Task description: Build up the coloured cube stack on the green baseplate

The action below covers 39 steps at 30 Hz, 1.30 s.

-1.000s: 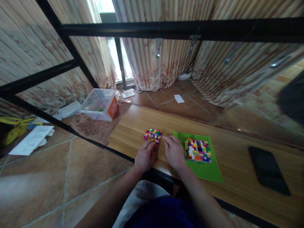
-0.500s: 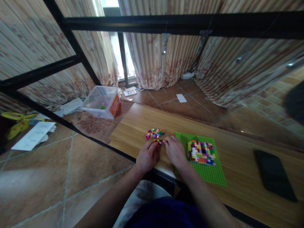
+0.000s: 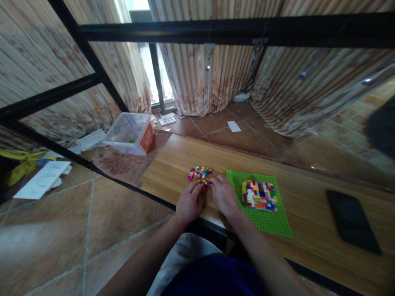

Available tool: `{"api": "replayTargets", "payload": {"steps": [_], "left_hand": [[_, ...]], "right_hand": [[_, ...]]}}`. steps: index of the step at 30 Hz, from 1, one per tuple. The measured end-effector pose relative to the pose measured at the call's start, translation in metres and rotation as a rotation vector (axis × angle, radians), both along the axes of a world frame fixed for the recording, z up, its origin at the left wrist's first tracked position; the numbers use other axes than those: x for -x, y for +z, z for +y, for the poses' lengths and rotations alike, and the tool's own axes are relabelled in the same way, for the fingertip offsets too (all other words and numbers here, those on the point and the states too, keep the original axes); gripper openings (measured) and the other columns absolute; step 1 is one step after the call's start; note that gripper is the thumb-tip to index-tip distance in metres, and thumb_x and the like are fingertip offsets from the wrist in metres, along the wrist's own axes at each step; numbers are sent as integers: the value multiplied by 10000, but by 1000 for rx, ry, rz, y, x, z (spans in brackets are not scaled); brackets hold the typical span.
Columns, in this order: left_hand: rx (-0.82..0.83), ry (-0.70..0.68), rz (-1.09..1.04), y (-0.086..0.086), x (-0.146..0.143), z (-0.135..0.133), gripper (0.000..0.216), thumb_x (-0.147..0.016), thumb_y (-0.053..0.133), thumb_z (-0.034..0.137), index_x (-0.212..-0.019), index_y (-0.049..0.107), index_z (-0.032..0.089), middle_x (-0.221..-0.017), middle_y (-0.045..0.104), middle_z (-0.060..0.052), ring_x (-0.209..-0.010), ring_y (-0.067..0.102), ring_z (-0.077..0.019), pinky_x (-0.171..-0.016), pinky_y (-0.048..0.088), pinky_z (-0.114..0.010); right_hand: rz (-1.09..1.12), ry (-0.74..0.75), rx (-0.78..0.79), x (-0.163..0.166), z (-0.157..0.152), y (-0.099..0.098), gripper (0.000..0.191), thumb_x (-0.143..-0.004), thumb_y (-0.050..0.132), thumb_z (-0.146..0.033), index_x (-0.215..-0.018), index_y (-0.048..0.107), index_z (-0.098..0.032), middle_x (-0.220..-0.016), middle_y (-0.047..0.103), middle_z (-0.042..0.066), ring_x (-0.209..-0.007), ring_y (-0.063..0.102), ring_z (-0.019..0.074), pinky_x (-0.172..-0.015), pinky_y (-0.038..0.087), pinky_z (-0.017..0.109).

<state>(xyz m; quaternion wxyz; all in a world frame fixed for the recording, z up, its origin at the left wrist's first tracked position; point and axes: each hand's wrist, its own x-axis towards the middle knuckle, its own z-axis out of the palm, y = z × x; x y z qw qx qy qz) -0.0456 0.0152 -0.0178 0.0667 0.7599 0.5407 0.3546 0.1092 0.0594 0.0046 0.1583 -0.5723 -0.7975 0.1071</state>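
Note:
Close together over the wooden bench, my left hand (image 3: 189, 201) and my right hand (image 3: 224, 195) have their fingers curled in a pinch. Between the fingertips is a small cluster of colourful toy bricks (image 3: 203, 182), which both hands grip; their fingers partly cover it. Just beyond it lies a loose pile of toy bricks (image 3: 200, 172) in many colours. To the right of my right hand, a green baseplate (image 3: 268, 226) carries a block built of multicoloured bricks (image 3: 261, 195), with a dark gap near its middle.
The wooden bench (image 3: 173, 164) runs left to right, a black phone (image 3: 353, 222) lying on its right part. A clear plastic box (image 3: 123, 139) with an orange label stands on the floor mat. A black metal bar (image 3: 197, 31) crosses ahead, before the curtains (image 3: 191, 82).
My right hand has moved slightly left, closer to my left hand, and the gap between the fingertips has narrowed. The whole view has shifted a little.

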Motion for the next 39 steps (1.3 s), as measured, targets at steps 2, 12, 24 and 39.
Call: {"api": "replayTargets", "payload": {"steps": [2, 12, 24, 39], "left_hand": [[7, -7, -1, 1, 0, 0, 378, -854, 486, 50, -1200, 606, 143, -1184, 651, -125, -1153, 609, -211, -1011, 541, -379], [12, 1, -9, -1, 1, 0, 380, -864, 474, 57, -1205, 609, 160, -1191, 650, -121, -1158, 610, -218, -1009, 544, -396], [12, -5, -8, 3, 0, 0, 372, -868, 473, 61, -1201, 604, 164, -1183, 651, -115, -1146, 611, -210, -1001, 547, -383], [3, -6, -4, -1, 2, 0, 355, -874, 485, 74, -1200, 602, 154, -1189, 642, -128, -1151, 612, -217, -1010, 543, -393]], "right_hand": [[5, -15, -6, 0, -1, -4, 257, -950, 434, -130, -922, 685, -183, -920, 629, 78, -890, 560, 201, -789, 408, 290], [51, -20, -21, -2, -5, -11, 285, -962, 426, -135, -1010, 702, -186, -918, 645, 71, -874, 583, 188, -780, 434, 279], [19, -49, 3, -5, -2, -5, 231, -980, 453, -212, -954, 682, -188, -937, 627, 77, -870, 572, 196, -791, 421, 295], [-2, -34, -28, -1, -5, -7, 294, -961, 414, -128, -907, 699, -175, -896, 631, 81, -851, 553, 199, -780, 398, 286]]}}
